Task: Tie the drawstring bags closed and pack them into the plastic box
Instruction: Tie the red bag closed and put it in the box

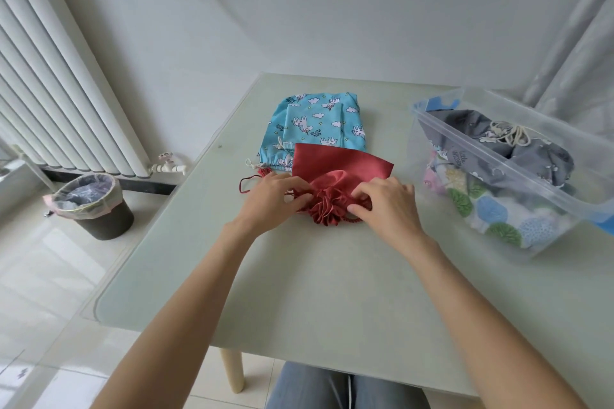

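Broadly, we sit at a pale green table (332,292) set against a white wall, with a white radiator (56,83) to our left and a dark bin (96,209) lined with clear plastic on the tiled floor below it. On the table's right side stands the clear plastic box (518,183), tilted in this wide view, already holding a grey drawstring bag (518,139) with a cream cord on top and a bag printed with blue and green trees (495,212) beneath; the words "Little Unicorn" show through the box wall on a fabric inside. Toward the far edge lie the turquoise bags (315,124), one smaller piece atop a larger, both printed with white unicorns, clouds and the same "Little Unicorn" lettering. Overlapping their near edge, the red satin bag (335,176) lies in front of us, its mouth gathered into a ruffle. Our left hand (275,196) and right hand (385,202) flank that ruffle, fingers curled and pinching the gathered neck and its red cord (246,184), which loops out to the left.
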`<act>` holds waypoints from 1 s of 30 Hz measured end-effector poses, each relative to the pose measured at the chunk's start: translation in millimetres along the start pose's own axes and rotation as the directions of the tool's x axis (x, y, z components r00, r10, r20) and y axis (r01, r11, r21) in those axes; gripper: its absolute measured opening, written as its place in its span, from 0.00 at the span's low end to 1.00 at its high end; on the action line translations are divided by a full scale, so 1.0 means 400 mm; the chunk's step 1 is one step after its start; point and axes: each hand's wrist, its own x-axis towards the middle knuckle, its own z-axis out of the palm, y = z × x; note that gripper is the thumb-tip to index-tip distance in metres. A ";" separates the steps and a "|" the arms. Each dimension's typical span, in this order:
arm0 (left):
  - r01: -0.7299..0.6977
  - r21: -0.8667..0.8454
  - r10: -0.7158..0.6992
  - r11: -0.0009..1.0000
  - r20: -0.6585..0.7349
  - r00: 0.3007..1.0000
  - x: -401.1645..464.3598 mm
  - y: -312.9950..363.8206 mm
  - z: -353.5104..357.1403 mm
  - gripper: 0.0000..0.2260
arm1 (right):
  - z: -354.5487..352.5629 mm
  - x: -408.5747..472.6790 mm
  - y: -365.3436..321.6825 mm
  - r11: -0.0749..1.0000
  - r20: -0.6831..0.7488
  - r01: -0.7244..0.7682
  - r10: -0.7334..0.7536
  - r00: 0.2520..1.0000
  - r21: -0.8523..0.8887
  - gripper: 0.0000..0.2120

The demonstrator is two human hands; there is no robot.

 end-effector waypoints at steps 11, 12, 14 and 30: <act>0.152 -0.190 -0.151 0.970 0.022 0.988 -0.021 -0.020 -0.036 0.07 | -0.036 0.009 0.046 0.855 0.023 -0.117 0.123 0.992 0.506 0.07; 0.174 -0.169 -0.172 0.970 0.025 0.985 -0.022 -0.027 -0.042 0.07 | -0.040 0.007 0.054 0.848 0.031 -0.144 0.149 0.988 0.509 0.08; 0.217 -0.099 -0.214 0.971 0.036 0.976 -0.027 -0.038 -0.049 0.08 | -0.045 0.001 0.078 0.852 0.090 -0.208 0.189 0.978 0.481 0.09; 0.148 0.106 -0.156 0.983 0.064 0.986 -0.027 0.031 -0.004 0.10 | -0.003 -0.016 0.026 0.993 0.040 0.072 -0.076 0.996 0.094 0.06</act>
